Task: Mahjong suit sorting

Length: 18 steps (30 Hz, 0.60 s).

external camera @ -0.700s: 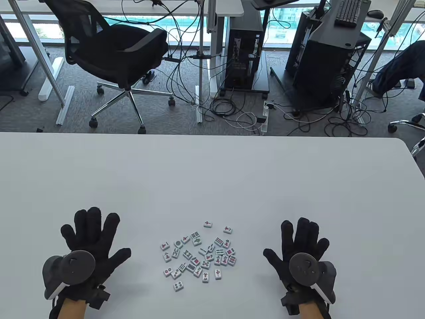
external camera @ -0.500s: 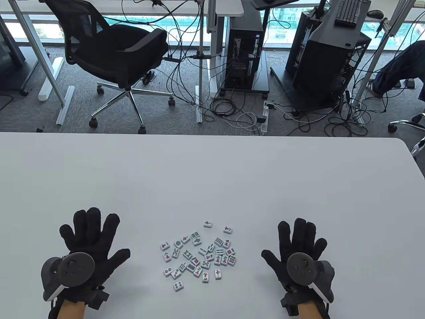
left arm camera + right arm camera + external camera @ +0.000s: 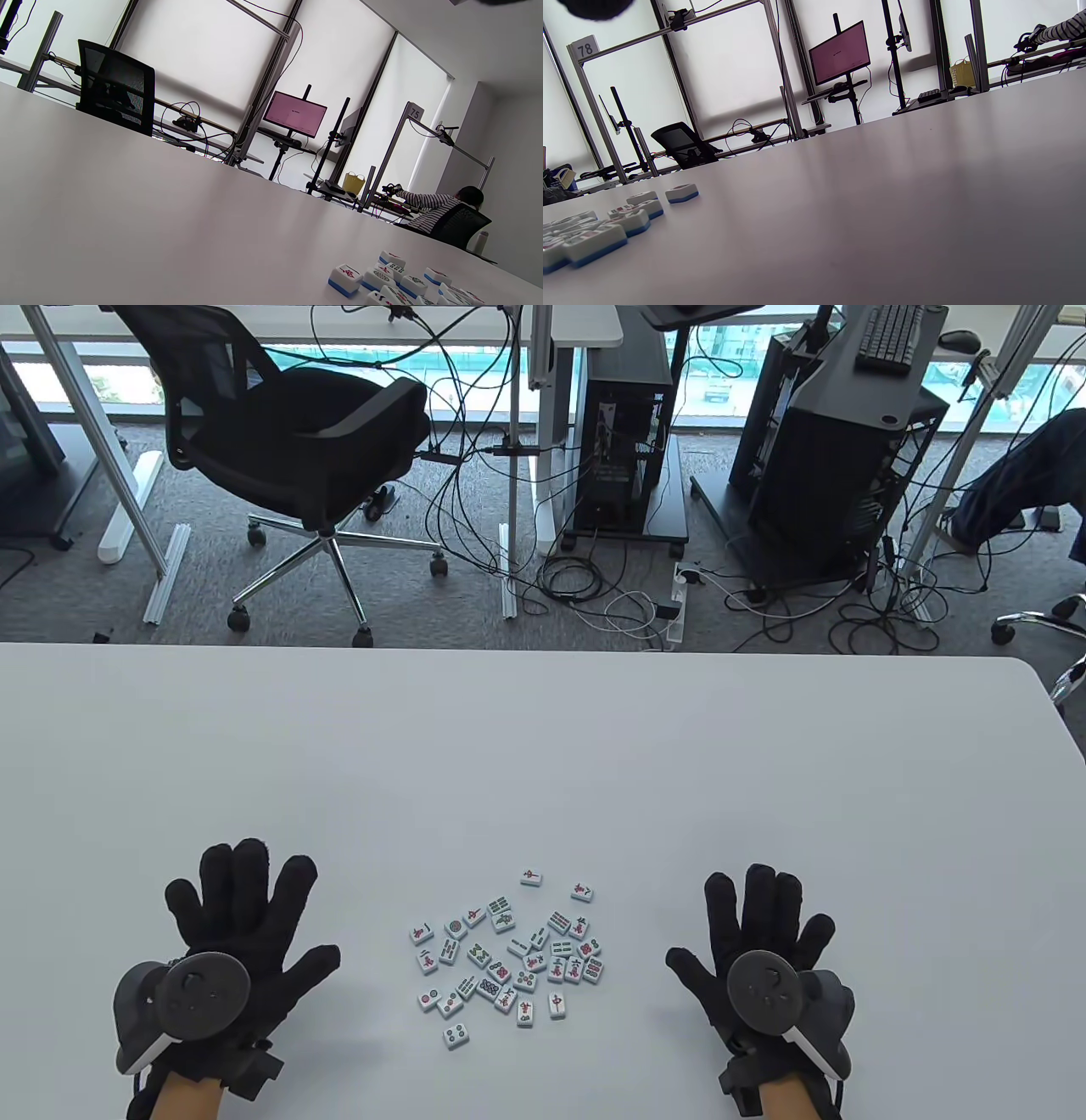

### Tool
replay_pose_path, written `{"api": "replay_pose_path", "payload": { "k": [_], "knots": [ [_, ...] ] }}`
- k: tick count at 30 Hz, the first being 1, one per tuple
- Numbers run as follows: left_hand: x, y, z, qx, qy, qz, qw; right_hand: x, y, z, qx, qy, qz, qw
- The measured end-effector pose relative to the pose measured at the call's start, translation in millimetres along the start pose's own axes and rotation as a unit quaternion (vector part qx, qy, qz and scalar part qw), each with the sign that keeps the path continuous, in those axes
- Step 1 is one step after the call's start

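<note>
Fingers on both gloves are spread straight and flat, gripping nothing: the left hand and the right hand lie palm down, each with a round grey tracker strapped to its back. Under those fingers stretches the white table, the biggest thing in sight, running far beyond the fingertips to its far edge. Past that edge, well beyond the left fingers, a black office chair stands on the carpet, and farther right, beyond the right fingers, dark computer towers sit among a tangle of cables. From the wrist views a pink-lit monitor on a stand shows across the room, and a person in a striped sleeve sits at another desk. Between the two thumbs, apart from either hand, lies the loose cluster of mahjong tiles, face up, white tops with blue undersides, suits mixed together and unsorted. Two tiles sit slightly apart on the side away from the wrists, and one dotted tile lies alone on the side nearest the wrists. A dark fingertip of the right glove hangs in at the top corner of the right wrist view, with the tiles low and off to its left.
</note>
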<state>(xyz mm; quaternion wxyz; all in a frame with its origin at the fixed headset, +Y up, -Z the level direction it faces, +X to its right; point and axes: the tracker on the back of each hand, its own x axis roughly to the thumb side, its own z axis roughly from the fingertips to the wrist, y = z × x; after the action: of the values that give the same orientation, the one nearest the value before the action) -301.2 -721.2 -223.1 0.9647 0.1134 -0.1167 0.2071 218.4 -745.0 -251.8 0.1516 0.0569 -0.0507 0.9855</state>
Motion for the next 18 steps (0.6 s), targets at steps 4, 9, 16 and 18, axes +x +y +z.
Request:
{"api": "replay_pose_path", "payload": {
  "k": [4,9,16,18],
  "knots": [
    [2.5,-1.0,-0.2,-0.002,-0.009,0.011,1.000,2.5,-0.3,1.9,0.015,0.001,0.003,1.000],
    [5.3,-4.1,0.3,-0.018,-0.016,0.039,0.999,10.3,-0.3,1.7,0.045,-0.021,-0.018,0.999],
    [6.6,1.6,2.5,-0.005,-0.023,0.051,0.998,40.5,-15.2,-15.0,0.059,-0.041,-0.005,0.997],
    [7.1,1.8,2.4,-0.005,-0.025,0.059,0.998,51.8,-20.6,-27.1,0.065,-0.038,0.021,0.997]
  ]
}}
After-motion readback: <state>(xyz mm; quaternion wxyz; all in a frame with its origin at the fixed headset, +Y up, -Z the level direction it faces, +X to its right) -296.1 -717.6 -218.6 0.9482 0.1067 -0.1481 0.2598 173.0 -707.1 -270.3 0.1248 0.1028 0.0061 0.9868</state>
